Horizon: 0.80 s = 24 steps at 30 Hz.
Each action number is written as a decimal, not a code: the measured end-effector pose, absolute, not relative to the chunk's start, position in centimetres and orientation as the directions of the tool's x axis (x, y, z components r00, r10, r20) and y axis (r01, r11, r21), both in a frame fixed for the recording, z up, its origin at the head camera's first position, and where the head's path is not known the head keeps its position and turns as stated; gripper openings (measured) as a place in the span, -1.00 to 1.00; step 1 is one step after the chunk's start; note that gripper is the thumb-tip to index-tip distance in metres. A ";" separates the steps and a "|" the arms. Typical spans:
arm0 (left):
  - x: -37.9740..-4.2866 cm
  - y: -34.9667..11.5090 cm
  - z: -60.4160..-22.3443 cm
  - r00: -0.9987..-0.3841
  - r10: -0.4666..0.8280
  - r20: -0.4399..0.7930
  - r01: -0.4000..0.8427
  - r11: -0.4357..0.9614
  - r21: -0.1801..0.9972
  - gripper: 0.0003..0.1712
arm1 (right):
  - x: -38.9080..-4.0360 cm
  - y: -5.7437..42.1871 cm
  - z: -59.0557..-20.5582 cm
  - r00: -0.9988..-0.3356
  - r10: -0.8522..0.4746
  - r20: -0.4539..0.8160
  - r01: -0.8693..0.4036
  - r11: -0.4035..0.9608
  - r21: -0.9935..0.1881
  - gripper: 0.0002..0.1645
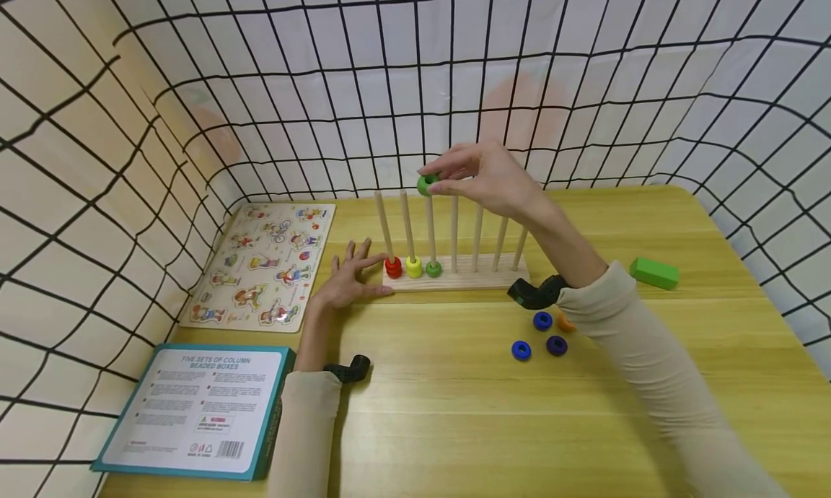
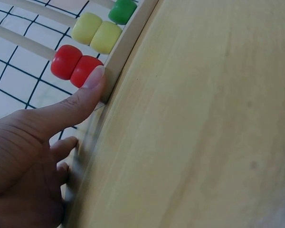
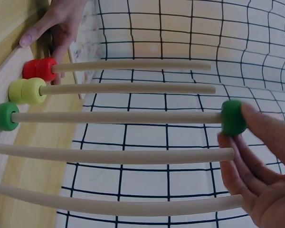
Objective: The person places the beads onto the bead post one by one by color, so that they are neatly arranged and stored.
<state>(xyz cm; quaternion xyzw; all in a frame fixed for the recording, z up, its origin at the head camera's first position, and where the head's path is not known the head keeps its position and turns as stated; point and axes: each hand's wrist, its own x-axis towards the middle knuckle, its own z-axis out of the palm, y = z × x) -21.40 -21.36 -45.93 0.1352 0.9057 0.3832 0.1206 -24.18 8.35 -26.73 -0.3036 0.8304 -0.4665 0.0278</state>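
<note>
Right fingers [image 3: 235, 175] pinch one green bead [image 3: 233, 118] — left fingers [image 2: 64, 148] spread beside two red beads [image 1: 393, 268], seven pegs [image 1: 454, 238] standing.

My left sleeve [image 1: 305, 429]: pale cream, ends on forearm behind bare left hand [image 1: 345, 281]. Right sleeve [image 1: 649, 368]: same cream, creased, behind bare right hand [image 1: 490, 177]. Black, bent left mount [image 1: 352, 369] and right mount [image 1: 537, 292] by the cuffs.

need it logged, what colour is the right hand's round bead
Green round bead, best in right wrist view.
</note>
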 end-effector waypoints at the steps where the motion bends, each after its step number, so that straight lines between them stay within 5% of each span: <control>1: -21.4 -21.4 -45.9 -0.934 0.337 -0.115 0.152 0.671 0.726 -0.14 | -24.2 8.3 -26.7 -0.817 -0.528 0.233 -0.476 0.388 -0.789 -0.67; 24: -21.4 -21.2 -45.8 -0.934 0.336 -0.120 0.151 0.677 0.720 -0.15 | -24.4 8.2 -27.5 -0.816 -0.543 0.200 -0.491 0.468 -0.735 -0.73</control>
